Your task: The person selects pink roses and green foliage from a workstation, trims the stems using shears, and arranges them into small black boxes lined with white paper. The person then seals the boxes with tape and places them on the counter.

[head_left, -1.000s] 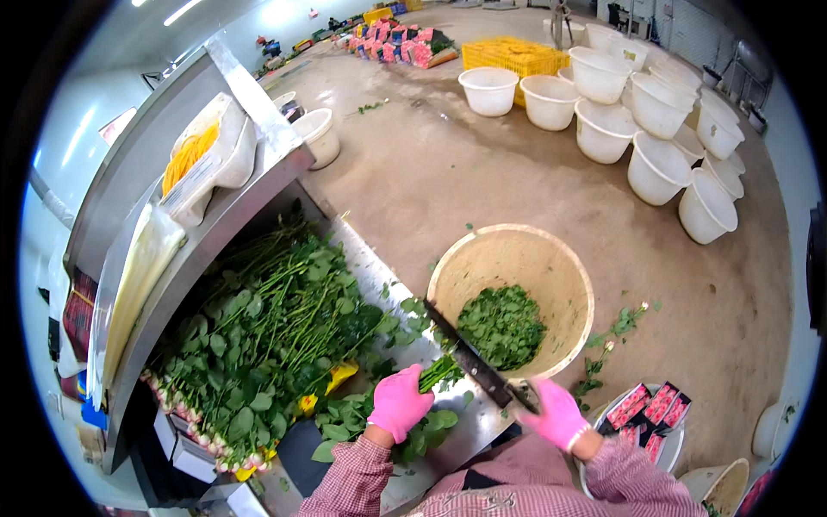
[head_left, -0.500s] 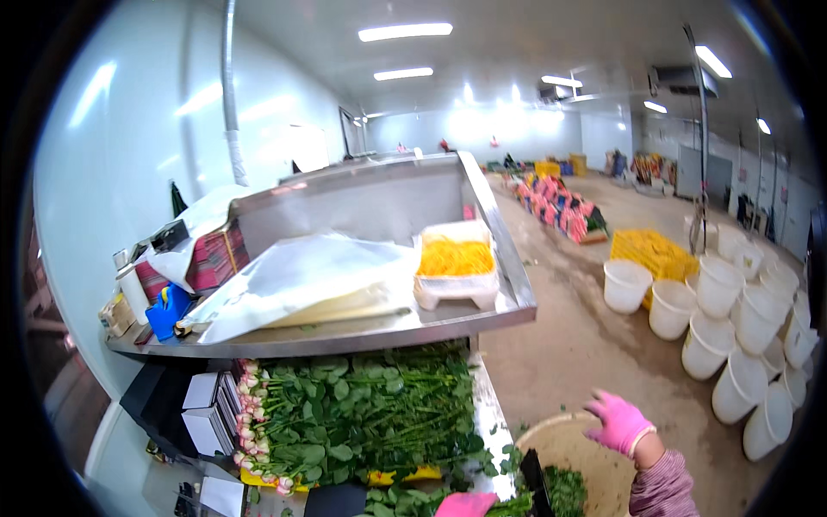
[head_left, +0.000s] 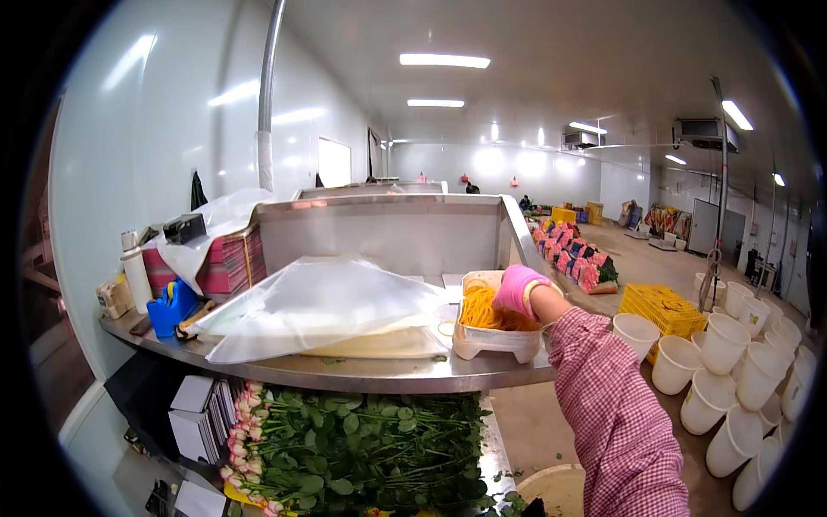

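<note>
My right hand [head_left: 518, 290], in a pink glove, reaches over the upper shelf into a white plastic tub [head_left: 495, 345] of yellow rubber bands [head_left: 481, 307]. Its fingers are drawn together and bent down on the bands; their tips are partly hidden. One loose band lies beside the tub. Left of the tub, clear plastic sheets [head_left: 327, 302] are stacked on the metal shelf [head_left: 413, 376]. Below it, long-stemmed roses [head_left: 362, 448] lie side by side, their pink and white heads to the left. My left hand is out of view.
A blue container [head_left: 172, 308], a white bottle [head_left: 135, 280] and a stack of pink sheets [head_left: 228, 263] stand at the shelf's left. White buckets [head_left: 724, 340] and a yellow crate [head_left: 662, 310] crowd the floor to the right. A large tan tub [head_left: 554, 487] sits below my right arm.
My right hand has moved from above the tan tub, fingers spread, up and left into the rubber bands. The pink-gloved left hand at the lower edge has left the view, which has tilted upward.
</note>
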`<state>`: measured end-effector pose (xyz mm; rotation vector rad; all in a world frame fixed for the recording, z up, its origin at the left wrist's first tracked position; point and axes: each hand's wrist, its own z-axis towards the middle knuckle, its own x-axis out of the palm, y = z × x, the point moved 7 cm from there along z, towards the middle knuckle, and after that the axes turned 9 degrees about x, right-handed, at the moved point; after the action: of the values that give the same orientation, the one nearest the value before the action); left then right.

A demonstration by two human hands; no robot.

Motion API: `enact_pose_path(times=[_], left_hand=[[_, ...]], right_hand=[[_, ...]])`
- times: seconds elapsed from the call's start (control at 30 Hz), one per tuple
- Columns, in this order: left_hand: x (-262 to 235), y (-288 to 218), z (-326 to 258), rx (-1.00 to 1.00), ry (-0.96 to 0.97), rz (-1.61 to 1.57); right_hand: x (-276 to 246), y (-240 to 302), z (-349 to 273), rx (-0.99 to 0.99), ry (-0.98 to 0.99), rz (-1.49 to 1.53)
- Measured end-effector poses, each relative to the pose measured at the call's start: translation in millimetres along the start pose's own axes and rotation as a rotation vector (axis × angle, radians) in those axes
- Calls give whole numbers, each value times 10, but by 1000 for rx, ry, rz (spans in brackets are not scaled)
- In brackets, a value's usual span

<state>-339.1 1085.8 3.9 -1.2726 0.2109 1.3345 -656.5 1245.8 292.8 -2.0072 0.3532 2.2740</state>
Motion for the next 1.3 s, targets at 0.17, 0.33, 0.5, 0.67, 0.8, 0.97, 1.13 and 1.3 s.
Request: enact_pose_path(times=[0.17,0.33,0.5,0.67,0.8,0.97,1.13,1.3], left_hand=[[-42,16,-33,33,-44,22],[-63,-39,-77,69,-67,14],[-197,-60,50,40,-97,-76],[-472,152,-191,-107,83,21],[-521,45,139,-87,80,-122],[-797,-207,-58,-232,146,-48],[-728,-169,-2,-180,128,-128],[-731,-207,50,-157,130,-90]], right_hand=[[-335,-183,-51,-18,-229,305],[-197,-549,-77,-79,-142,972],[-483,-636,-667,-448,-217,949],[2075,-572,-2935,-802,667,77],[4063,-1576,-5392,-771,1386,844],[2663,-1300,-4721,-576,1331,280],[1001,-850,-3811,-703,-29,395],[1628,-456,-3426,-695,465,497]])
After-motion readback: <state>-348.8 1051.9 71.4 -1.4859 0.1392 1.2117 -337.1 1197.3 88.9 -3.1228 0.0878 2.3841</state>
